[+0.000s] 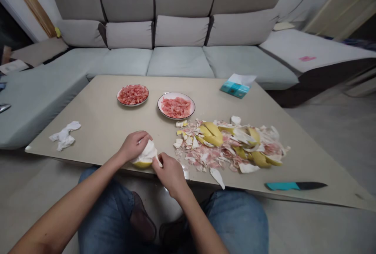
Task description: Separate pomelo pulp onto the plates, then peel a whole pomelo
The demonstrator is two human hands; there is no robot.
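Observation:
At the table's near edge, a partly peeled pomelo point(147, 153) shows white pith on top and yellow rind beneath. My left hand point(134, 145) is wrapped over its left side and holds it. On the other side, my right hand point(170, 172) pinches a strip of white pith point(159, 161) at the fruit's lower right. Farther back stand two plates of pink pomelo flesh: a fuller plate point(133, 104) on the left and a second plate point(192, 109) nearer the middle. To the right spreads a heap of peel point(211, 133), with pith and membrane scraps.
A knife point(283, 185) with a teal handle lies near the front right edge, blade pointing right. Crumpled tissue point(65, 136) rests at the left. At the back right is a tissue pack point(235, 88). A grey sofa point(179, 60) runs behind the table point(96, 117).

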